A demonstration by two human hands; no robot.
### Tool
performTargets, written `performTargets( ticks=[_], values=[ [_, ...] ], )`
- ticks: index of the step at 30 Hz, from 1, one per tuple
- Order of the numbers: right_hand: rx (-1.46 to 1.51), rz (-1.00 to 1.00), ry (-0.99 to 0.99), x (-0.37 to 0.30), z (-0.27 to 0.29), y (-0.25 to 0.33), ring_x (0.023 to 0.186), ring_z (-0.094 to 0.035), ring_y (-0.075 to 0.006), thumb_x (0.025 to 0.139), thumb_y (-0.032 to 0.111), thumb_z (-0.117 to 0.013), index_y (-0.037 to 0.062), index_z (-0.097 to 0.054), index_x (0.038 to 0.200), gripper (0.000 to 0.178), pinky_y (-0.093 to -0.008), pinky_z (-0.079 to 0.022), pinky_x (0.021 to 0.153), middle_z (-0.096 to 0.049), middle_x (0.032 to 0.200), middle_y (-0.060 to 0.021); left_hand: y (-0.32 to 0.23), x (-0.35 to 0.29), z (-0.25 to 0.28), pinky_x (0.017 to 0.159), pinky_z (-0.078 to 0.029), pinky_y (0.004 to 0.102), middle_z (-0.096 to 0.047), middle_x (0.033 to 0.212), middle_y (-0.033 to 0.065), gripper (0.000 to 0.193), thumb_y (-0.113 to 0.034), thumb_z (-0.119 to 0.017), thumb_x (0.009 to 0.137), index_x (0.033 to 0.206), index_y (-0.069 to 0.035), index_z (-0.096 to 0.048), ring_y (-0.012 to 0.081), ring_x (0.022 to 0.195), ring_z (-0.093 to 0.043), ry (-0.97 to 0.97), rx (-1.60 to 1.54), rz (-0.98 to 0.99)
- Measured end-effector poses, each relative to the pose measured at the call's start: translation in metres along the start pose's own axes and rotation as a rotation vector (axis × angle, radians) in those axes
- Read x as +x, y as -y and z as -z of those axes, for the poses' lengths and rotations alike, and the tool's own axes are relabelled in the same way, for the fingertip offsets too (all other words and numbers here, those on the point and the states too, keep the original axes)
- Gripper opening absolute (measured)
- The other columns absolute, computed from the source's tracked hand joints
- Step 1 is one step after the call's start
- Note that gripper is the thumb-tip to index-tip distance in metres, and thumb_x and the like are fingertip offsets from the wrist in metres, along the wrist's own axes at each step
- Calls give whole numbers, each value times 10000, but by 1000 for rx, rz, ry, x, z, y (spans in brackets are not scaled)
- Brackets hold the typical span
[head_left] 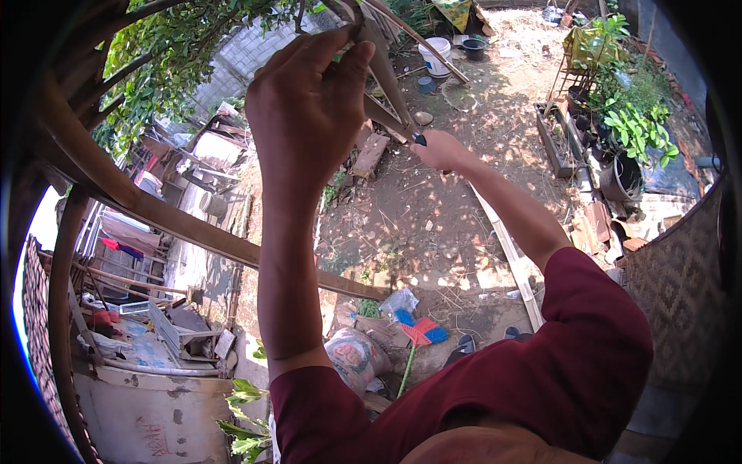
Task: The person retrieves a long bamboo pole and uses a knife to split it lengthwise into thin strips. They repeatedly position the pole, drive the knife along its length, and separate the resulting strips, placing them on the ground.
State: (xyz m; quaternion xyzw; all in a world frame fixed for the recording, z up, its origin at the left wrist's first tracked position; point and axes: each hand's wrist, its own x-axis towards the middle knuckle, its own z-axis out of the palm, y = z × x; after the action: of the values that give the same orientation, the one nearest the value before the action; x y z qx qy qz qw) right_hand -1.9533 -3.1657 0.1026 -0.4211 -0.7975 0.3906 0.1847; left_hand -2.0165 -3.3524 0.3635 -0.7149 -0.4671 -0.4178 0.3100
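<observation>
Going left to right: a long curved wooden beam (193, 236) cuts across the left side, with a cluttered table-like ledge (147, 340) beyond it. Guessing the beam is part of some frame, though I can't see what it's fixed to.

Next, the left hand (309, 93) is way up high, fingers curled and thumb close to them. Something dark and slim shows by the fingertips, but I can't tell if it's gripped or just behind. If it's a hold, I'd read it as steadying, since the arm is almost straight up.

Just right of that, a wooden pole (389, 73) slants down from the top edge towards the right hand (440, 151). That hand is wrapped firmly round a dark-handled tool (420, 140), handle end poking out by the thumb. A flat strip runs up-left from there; can't tell if it's a blade or more wood. Closed fist looks like a working grip to me, arm stretched out for reach.

Below, a red-and-blue broom (421, 331) lies near the 2 feet, probably parked out of the way. Further right, 1 pale bamboo strip (506, 243) lies along the ground.
</observation>
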Motion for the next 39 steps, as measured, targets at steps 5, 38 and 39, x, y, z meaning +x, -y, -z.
performTargets(
  ticks=[5,38,39],
  values=[
    [2,136,-120,20,-12,-27,930,-689,-395,961,415,-550,-59,-596,1148,512,-465,-540,805,-689,1018,-264,1,12,1,609,-519,321,-723,823,97,152,-140,-754,846,947,-28,-742,224,672,-694,-1,-46,80],
    [99,164,-299,43,-56,-75,927,-669,-439,901,432,-621,59,-575,1085,419,-509,-526,797,-691,931,-250,-17,18,25,751,-531,281,-746,867,117,206,-131,-660,927,1076,-1,-717,153,833,-717,239,-210,166],
    [81,175,-274,40,-53,-72,924,-668,-439,901,434,-621,58,-582,1082,420,-509,-526,795,-691,933,-251,-15,17,28,731,-536,284,-744,852,129,205,-128,-667,913,1061,4,-718,168,804,-725,225,-206,156]
  ],
)
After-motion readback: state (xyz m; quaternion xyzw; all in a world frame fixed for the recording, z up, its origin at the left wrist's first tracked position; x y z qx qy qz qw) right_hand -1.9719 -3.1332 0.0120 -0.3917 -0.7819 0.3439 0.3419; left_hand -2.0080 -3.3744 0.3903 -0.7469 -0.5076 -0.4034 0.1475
